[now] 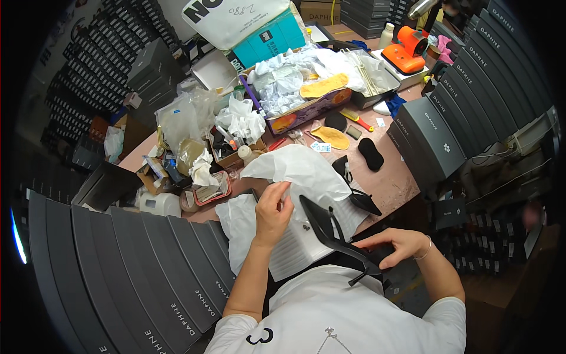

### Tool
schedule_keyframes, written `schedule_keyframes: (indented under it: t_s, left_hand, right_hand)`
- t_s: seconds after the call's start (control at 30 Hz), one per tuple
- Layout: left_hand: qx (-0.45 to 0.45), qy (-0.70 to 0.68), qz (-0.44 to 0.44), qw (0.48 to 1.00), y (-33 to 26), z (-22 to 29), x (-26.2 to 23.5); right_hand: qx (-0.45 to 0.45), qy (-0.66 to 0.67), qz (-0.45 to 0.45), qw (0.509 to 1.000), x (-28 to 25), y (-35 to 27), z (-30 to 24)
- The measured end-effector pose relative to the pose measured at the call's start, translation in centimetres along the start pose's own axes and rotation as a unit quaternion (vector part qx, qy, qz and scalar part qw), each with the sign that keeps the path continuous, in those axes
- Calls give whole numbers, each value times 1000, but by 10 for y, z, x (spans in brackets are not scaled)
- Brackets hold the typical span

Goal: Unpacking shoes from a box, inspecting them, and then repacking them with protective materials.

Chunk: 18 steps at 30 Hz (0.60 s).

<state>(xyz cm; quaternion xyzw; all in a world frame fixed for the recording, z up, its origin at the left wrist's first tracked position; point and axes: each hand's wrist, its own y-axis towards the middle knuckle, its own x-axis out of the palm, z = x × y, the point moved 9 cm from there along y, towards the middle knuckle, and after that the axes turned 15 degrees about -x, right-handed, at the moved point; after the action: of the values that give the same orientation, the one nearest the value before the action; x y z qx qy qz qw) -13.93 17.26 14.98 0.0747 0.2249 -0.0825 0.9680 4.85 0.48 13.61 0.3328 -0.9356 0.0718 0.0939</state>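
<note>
My right hand [394, 245] is closed around the back part of a black high-heeled shoe [339, 233], fingers curled over the heel end, just above my lap. The shoe's long axis runs on a slant: its pointed toe aims up and to the left, toward the white tissue paper [303, 168], while its thin stiletto heel sticks out down and to the left below my hand, toward my white shirt [342, 312]. The shoe is tipped on its side, so I see the dark sole edge rather than the opening.

My left hand [272, 213] is up beside the shoe's toe, to its left, fingers pinched together on the lower edge of the tissue paper. That sheet billows up beyond the toe and drapes over an open white shoe box [295, 248] lying under the shoe, at the near edge of the worktop [392, 183].

A second black shoe [354, 186] lies just right of the tissue paper, past the held shoe's toe, on the worktop. Farther out from it sit a tan insole [332, 137] and a black oval pad [371, 153]. Well beyond those, an orange tool [404, 50] stands. Grey shoe boxes [153, 265] fan out in a row on the left of my left arm, and more grey boxes [427, 138] stack to the right of the second shoe.
</note>
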Motion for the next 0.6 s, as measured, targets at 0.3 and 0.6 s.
schedule_keyframes:
  t_s: [0.3,0.6]
  left_hand:
    - [-4,103,-105,989,-2,2,-6]
    - [52,98,-237,965,-14,4,43]
  right_hand:
    - [-135,407,239,871,-18,58,82]
    - [-198,569,175,779,4,40,94]
